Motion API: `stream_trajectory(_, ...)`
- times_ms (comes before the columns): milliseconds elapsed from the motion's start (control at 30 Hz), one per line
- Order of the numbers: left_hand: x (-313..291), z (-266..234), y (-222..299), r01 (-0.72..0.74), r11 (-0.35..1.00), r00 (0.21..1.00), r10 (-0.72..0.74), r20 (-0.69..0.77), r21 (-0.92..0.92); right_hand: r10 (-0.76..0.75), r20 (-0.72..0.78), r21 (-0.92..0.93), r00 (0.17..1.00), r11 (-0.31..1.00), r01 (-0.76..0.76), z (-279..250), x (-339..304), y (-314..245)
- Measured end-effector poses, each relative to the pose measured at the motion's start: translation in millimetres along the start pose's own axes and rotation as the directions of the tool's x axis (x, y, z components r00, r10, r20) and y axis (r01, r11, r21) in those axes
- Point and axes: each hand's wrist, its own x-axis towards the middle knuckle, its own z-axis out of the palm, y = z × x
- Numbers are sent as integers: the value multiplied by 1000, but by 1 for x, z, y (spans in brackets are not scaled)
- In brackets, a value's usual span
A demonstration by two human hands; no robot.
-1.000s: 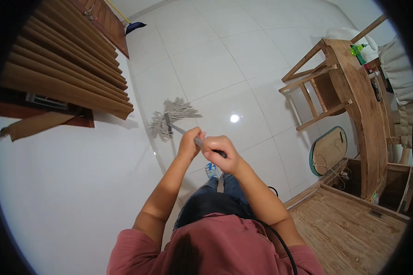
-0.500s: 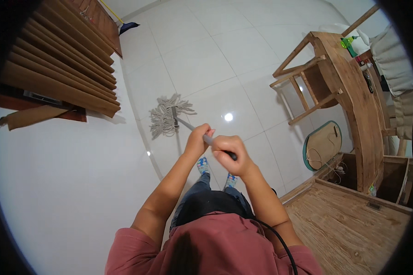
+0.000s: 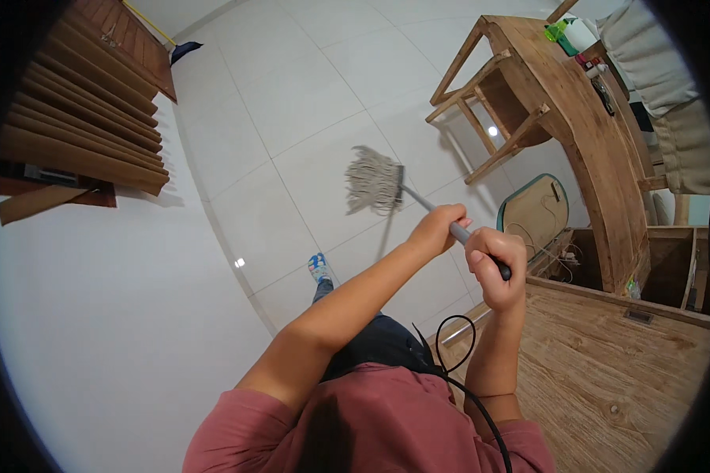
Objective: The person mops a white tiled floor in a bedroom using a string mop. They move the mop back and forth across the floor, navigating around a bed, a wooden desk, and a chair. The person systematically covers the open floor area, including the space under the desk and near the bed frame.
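A string mop point(image 3: 373, 183) with grey-beige strands lies with its head on the white tiled floor ahead of me. Its grey handle slants from the head up toward my right side. My left hand point(image 3: 442, 226) is wrapped round the shaft, lower down. Close to the black end cap, my right hand point(image 3: 497, 264) grips the top of the handle. Both arms reach forward, the left one crossing in front of my body. One foot in a patterned blue sock point(image 3: 318, 266) shows on the tiles; the other is hidden.
To the right stand a wooden chair point(image 3: 489, 118) and a wooden desk point(image 3: 584, 150) with bottles on it. A green-rimmed board point(image 3: 532, 213) with a cord leans near the desk. Brown curtains point(image 3: 79, 102) hang at the left wall. A broom point(image 3: 185, 52) is at the far left.
The mop head has swept to the right across the tiles, its strands now trailing left. Both hands have moved right with the handle, and the view has shifted.
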Motion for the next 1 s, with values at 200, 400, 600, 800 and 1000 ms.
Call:
stream_trajectory(200, -19, 20, -3, 125, 925, 992, -117, 45, -360, -54, -18, -28, 998, 998, 53, 13, -22, 14)
stream_trajectory(400, -64, -12, 4, 164, 907, 985, -172, 13, -387, -177, -39, 82, 983, 980, 180, 66, -41, 6)
stream_trajectory(600, -127, -74, 33, 275, 893, 946, -318, -65, -357, -248, 16, 207, 969, 949, 239, 119, -49, -37)
stream_trajectory(800, -183, -156, 44, 265, 945, 913, -310, -267, -190, -251, 76, 430, 965, 881, 195, 188, -40, -55)
stream_trajectory(1000, -256, -236, 20, 465, 809, 846, -288, -448, 359, -356, 209, 509, 911, 835, 210, 272, -29, -62)
